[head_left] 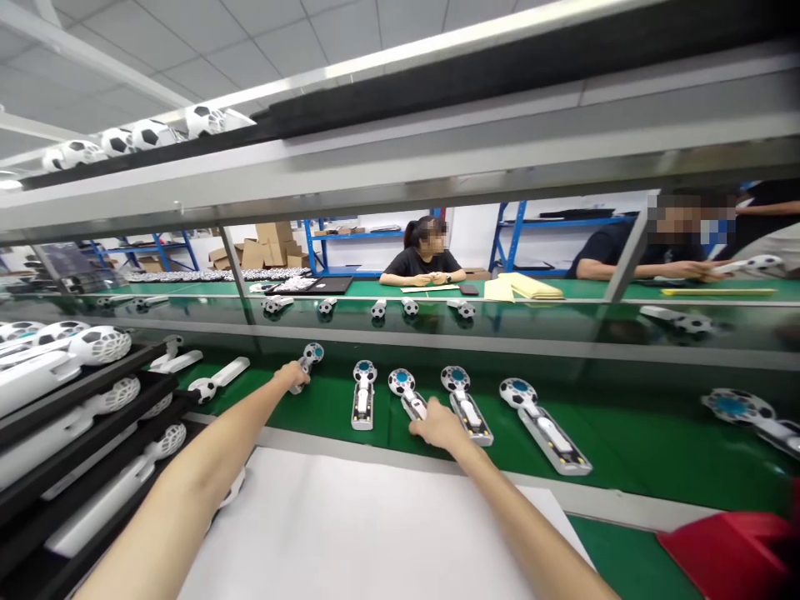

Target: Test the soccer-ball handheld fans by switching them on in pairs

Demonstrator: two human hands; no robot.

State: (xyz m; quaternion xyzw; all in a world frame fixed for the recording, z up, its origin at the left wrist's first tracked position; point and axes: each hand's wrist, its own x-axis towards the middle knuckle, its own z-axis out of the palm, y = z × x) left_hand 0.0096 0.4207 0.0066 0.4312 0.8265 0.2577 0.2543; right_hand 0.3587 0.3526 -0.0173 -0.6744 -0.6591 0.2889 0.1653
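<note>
My left hand (293, 377) is closed around the body of a football-patterned device (313, 353) on the green belt. My right hand (437, 423) grips the lower end of another football-headed device (402, 382), its fingers covering part of the body. Between my hands lies an open device (363, 395) with its inner parts showing. Just right of my right hand sit a similar device (468, 406) and, farther along, a longer-looking one (545, 427). All have round black-and-white heads with blue centres.
Black trays (81, 433) stacked with white devices stand at the left. White paper (362, 533) covers the near surface. A metal post (232, 262) and shelf beam (387, 167) cross ahead. A red object (728, 550) is at lower right. Two seated people face the far belt.
</note>
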